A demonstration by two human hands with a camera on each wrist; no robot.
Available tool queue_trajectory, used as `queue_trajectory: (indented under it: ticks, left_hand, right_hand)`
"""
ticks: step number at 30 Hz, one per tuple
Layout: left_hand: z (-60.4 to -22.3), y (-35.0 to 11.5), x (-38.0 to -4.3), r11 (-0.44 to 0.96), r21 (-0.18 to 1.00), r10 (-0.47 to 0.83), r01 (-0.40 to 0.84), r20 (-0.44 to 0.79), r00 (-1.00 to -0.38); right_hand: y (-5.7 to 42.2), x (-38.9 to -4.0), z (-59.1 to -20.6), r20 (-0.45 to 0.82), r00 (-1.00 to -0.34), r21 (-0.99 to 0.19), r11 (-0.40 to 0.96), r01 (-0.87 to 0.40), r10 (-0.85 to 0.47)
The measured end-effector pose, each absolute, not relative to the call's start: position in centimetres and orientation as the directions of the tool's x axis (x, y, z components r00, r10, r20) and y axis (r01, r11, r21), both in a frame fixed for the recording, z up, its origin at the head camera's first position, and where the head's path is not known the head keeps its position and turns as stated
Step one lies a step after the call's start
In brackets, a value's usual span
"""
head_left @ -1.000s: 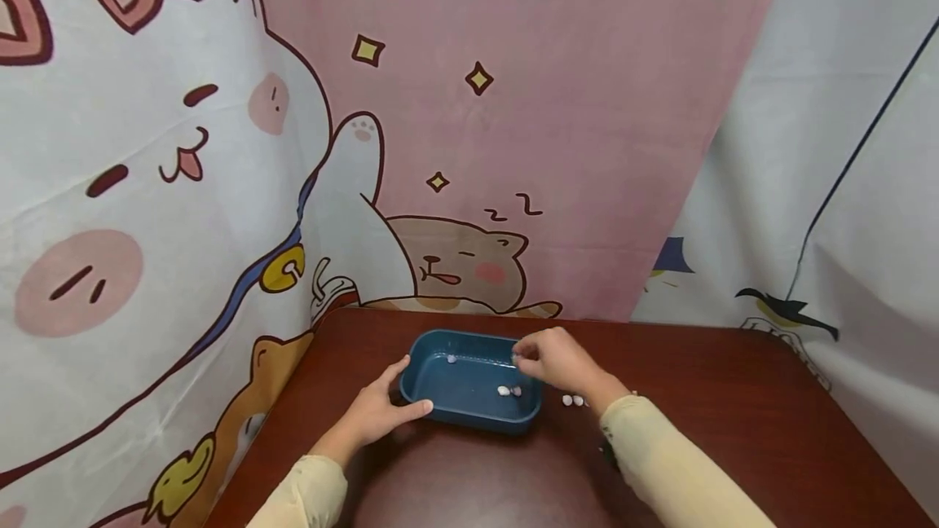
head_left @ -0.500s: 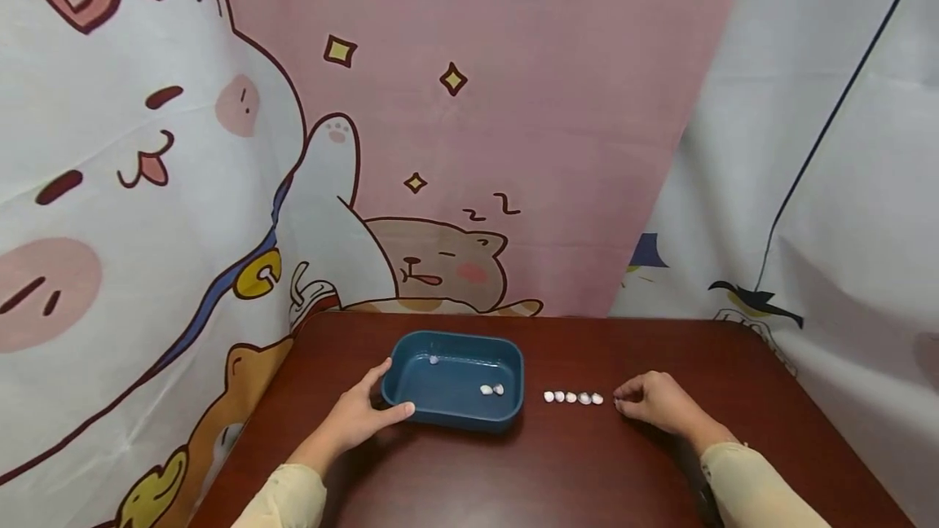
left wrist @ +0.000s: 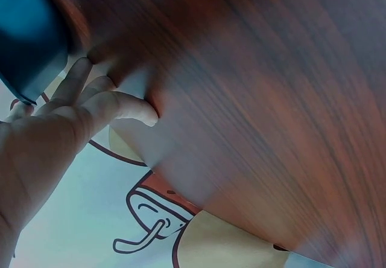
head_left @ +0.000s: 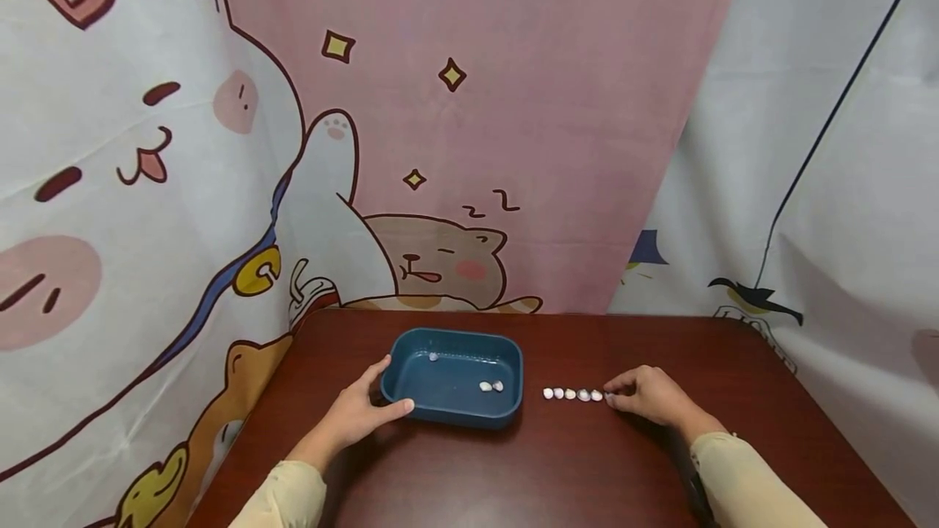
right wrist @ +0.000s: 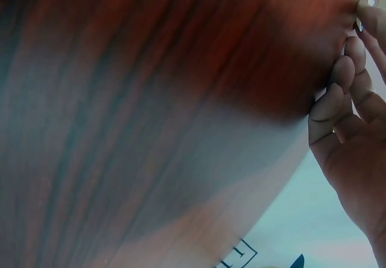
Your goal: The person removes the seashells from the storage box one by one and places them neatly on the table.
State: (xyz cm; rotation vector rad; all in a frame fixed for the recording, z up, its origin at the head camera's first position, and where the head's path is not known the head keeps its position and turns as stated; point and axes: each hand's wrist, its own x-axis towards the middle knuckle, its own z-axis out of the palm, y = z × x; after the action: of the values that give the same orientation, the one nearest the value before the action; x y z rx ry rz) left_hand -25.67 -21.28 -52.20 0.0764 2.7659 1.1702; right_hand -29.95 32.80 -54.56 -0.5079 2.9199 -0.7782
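Note:
In the head view, a dark blue rectangular dish (head_left: 455,415) sits on the table. My left hand (head_left: 355,415) grips its near left corner, thumb along the front wall and fingers at the left side. Inside lie a few small whitish shells (head_left: 486,386). Right of the dish, several similar shells (head_left: 570,394) form a straight row on the table. At the row's right end my right hand (head_left: 650,396) pinches another small shell (head_left: 609,395) between thumb and fingers, close beside the last one. That shell is mostly hidden by the fingertips.
The dark red wooden table (head_left: 469,479) has its far edge against a pink and white cartoon curtain (head_left: 557,129). Another white curtain panel (head_left: 836,169) hangs on the right.
My right hand has moved from above the dish to the table on the right, then slightly left to the row's end with a shell. My left hand stays on the dish.

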Motion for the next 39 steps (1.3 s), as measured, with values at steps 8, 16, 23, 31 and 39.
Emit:
queue_trajectory:
  ticks: [8,16,23,31,39]
  left_hand:
    - [-52.18,-21.24,-25.79,0.694,0.720,0.092,-0.022,-0.119,-0.989]
    - [-52.18,-21.22,-25.86,0.700,0.714,0.085,-0.032,-0.127,-0.988]
    - [-52.02,-21.20,-25.76,0.700,0.713,0.086,-0.025,-0.119,-0.989]
    - [-51.90,-21.20,-25.64,0.701,0.713,0.090,-0.020,-0.116,-0.989]
    - [-51.99,-21.26,-25.73,0.702,0.712,0.102,-0.007,-0.109,-0.989]
  right_hand:
    - [32.53,-29.75,-54.53,0.007,-0.954,-0.492,0.829,-0.265,-0.301]
    - [32.60,-29.56,-54.72,-0.003,-0.956,-0.520,0.817,-0.248,-0.292]
    - [32.71,-29.62,-54.67,-0.002,-0.952,-0.548,0.797,-0.254,-0.305]
    - [32.83,-29.63,-54.71,-0.007,-0.956,-0.550,0.800,-0.241,-0.293]
    - [32.71,-29.73,-55.09,-0.021,-0.965,-0.534,0.819,-0.211,-0.263]
